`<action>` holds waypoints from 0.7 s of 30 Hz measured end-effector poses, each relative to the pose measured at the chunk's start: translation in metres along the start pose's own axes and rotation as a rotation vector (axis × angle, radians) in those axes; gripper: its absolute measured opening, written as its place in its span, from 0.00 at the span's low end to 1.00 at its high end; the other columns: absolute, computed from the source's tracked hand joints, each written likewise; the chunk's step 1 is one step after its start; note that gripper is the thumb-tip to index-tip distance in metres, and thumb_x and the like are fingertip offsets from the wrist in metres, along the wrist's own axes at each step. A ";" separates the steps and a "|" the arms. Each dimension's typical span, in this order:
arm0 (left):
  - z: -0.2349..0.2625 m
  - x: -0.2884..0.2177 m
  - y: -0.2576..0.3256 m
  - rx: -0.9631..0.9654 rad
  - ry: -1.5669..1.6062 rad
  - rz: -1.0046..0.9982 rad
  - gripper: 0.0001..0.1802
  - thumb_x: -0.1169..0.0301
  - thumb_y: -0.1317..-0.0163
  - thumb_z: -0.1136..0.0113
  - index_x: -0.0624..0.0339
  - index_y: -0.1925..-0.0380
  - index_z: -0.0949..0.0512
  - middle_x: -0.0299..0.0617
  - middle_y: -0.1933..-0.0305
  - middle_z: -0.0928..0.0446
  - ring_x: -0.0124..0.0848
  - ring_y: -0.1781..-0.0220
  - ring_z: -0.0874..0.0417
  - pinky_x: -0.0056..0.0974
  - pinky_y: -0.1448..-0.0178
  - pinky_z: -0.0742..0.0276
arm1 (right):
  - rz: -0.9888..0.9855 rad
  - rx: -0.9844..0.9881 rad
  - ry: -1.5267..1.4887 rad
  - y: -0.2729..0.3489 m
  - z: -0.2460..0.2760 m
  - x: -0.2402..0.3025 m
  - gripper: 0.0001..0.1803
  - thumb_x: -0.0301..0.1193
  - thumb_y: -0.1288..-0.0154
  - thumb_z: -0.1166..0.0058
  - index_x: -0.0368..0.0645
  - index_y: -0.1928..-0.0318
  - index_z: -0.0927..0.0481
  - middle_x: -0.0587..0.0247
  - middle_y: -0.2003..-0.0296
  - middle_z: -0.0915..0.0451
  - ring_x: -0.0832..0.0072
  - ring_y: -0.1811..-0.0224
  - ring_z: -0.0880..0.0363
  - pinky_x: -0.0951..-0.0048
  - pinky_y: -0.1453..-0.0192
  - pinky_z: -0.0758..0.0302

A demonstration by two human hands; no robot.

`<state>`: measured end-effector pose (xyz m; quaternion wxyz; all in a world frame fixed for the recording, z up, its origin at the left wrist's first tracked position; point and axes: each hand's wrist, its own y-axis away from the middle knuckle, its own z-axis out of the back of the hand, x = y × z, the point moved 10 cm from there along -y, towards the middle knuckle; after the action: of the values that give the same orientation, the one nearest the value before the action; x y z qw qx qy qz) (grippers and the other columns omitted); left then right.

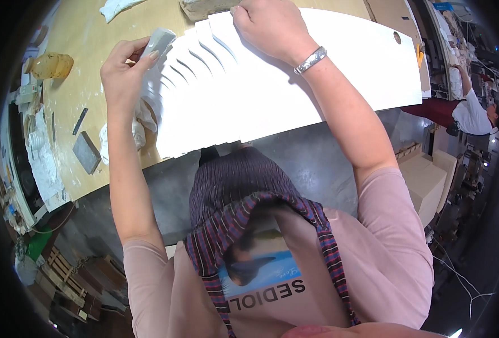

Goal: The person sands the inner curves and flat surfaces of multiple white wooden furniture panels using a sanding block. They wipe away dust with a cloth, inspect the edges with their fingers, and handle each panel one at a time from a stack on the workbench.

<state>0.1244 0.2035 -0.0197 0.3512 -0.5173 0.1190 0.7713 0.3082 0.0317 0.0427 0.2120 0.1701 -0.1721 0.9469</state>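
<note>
A fanned stack of glossy white sheets [368, 67] lies across the table, their stepped, wavy edges towards the left and a round hole near the far right corner. My left hand [123, 73] is closed on a pale grey block [159, 43], fingers and thumb pinching its sides, over the stack's left edge. My right hand [275, 31] rests on the upper part of the sheets, fingers curled under; whatever they hold, if anything, is hidden. Just beyond its fingertips sits a grey slab [207, 8] at the top edge of view.
On the wooden table [86, 50] at left are an amber jar [51, 66], a dark grey block [86, 152], a short black strip [80, 121] and a crumpled white cloth [127, 141]. Cardboard boxes [421, 180] stand at right. Another person [475, 116] is at the far right.
</note>
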 end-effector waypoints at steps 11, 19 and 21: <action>0.005 -0.007 -0.009 0.029 -0.204 0.070 0.17 0.79 0.43 0.32 0.67 0.52 0.14 0.39 0.59 0.16 0.26 0.64 0.19 0.31 0.56 0.21 | 0.042 -0.025 -0.003 0.000 0.003 0.003 0.21 0.33 0.33 0.55 0.31 0.75 0.16 0.35 0.73 0.18 0.43 0.66 0.16 0.46 0.52 0.23; -0.017 -0.033 0.070 0.265 -0.015 -0.072 0.15 0.74 0.48 0.31 0.66 0.58 0.16 0.39 0.65 0.22 0.29 0.64 0.22 0.34 0.56 0.25 | 0.060 -0.038 0.008 0.004 0.001 0.007 0.22 0.34 0.32 0.55 0.32 0.75 0.16 0.36 0.72 0.17 0.45 0.66 0.15 0.48 0.52 0.22; -0.023 -0.047 0.102 0.388 0.009 -0.063 0.16 0.74 0.50 0.31 0.67 0.60 0.16 0.41 0.66 0.22 0.31 0.65 0.22 0.35 0.58 0.26 | 0.042 -0.023 0.016 0.004 0.003 0.004 0.22 0.34 0.32 0.55 0.32 0.75 0.16 0.37 0.73 0.17 0.45 0.66 0.15 0.48 0.53 0.22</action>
<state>0.0837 0.0975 -0.0070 0.4677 -0.4469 0.2510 0.7201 0.3039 0.0286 0.0459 0.1955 0.1567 -0.1847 0.9503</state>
